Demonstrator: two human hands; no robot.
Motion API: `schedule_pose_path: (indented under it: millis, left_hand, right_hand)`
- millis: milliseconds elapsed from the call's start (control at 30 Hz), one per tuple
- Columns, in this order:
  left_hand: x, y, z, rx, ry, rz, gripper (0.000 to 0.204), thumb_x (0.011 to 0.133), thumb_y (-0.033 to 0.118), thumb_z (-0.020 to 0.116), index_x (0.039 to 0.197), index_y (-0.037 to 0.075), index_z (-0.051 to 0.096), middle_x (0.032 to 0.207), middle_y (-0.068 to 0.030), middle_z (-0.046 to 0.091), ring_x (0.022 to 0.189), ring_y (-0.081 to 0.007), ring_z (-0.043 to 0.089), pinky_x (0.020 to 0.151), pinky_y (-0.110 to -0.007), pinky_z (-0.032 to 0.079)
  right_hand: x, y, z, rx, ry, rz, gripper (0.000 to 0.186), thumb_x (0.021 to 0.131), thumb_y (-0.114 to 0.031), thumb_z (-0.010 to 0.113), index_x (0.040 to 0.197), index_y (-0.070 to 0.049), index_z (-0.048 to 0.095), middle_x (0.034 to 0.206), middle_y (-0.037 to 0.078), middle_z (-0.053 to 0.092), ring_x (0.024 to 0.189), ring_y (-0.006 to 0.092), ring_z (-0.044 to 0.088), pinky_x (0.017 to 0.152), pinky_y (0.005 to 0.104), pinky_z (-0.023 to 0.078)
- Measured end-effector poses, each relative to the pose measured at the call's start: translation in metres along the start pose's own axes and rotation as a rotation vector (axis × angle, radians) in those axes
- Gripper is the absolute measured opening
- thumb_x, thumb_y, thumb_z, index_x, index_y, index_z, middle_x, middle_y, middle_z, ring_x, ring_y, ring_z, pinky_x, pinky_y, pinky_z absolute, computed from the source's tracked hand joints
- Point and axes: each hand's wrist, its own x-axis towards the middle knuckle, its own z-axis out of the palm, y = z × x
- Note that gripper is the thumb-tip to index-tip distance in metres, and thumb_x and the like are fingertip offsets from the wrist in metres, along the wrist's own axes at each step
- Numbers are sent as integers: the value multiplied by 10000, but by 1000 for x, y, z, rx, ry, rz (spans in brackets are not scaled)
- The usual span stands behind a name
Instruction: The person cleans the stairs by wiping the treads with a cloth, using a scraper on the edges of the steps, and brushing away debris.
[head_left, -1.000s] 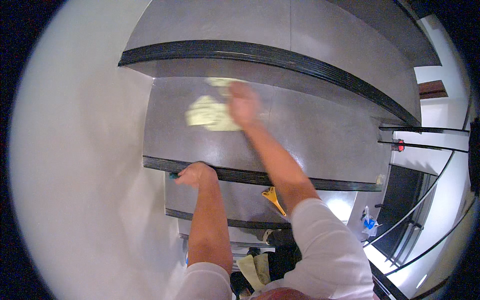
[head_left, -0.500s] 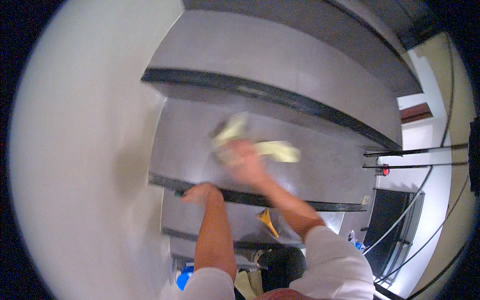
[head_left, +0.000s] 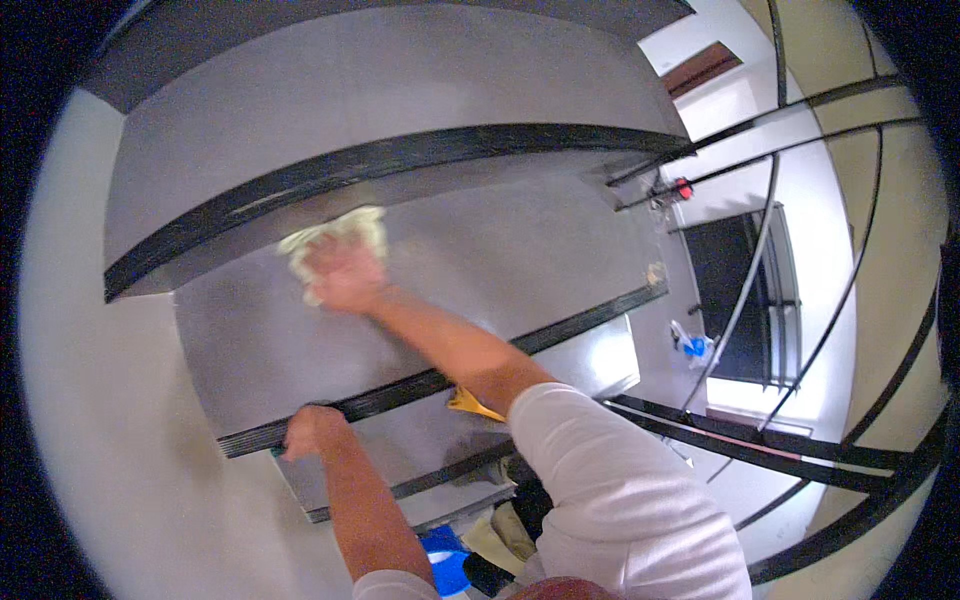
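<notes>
1. Our right hand (head_left: pixel 345 277) lay open over a pale-yellow crumpled cloth (head_left: pixel 371 228) on the smooth grey step (head_left: pixel 500 240).
2. Our left hand (head_left: pixel 314 430) bent over its black ribbed edge (head_left: pixel 400 396); we could not tell its grip.
3. A flared yellow tool (head_left: pixel 468 402) lay below, near our right forearm (head_left: pixel 445 338).

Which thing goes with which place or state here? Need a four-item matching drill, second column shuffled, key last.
Things
1. Pale yellow cloth
2. Left hand
3. Yellow tool
4. Railing

Places and states
A. On the lower step, partly hidden by the right arm
B. Black, on the right side of the picture
C. Under the right hand
D. At a black step edge, near the wall

Pairs: 1-C, 2-D, 3-A, 4-B
</notes>
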Motion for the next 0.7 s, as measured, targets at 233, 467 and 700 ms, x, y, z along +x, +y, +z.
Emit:
schedule_pose_path:
  millis: [233, 467, 700]
  left_hand:
    - [-21, 8, -11, -143, 35, 129, 228, 760, 280, 535, 899, 133, 640, 950, -63, 612, 859, -206, 573, 720, -400, 344]
    - [-18, 1, -20, -100, 47, 142, 207, 759, 228, 515, 863, 90, 628, 893, -98, 606, 831, -239, 570, 731, -416, 362]
    - [-9, 7, -10, -53, 105, 115, 207, 760, 199, 503, 899, 86, 605, 921, -106, 587, 860, -252, 549, 744, -419, 363]
  right_hand:
    - [-226, 269, -161, -514, 167, 883, 375, 783, -321, 452, 1034, -53, 527, 960, 149, 569, 907, 304, 528, 810, 429, 390]
    - [-238, 218, -195, -111, 320, 870, 270, 741, -249, 516, 888, -34, 588, 808, 198, 588, 721, 332, 576, 609, 407, 456]
    - [-249, 102, -125, -261, -24, 260, 450, 703, -357, 550, 1122, -199, 505, 1252, 59, 384, 1194, 295, 292, 877, 593, 250]
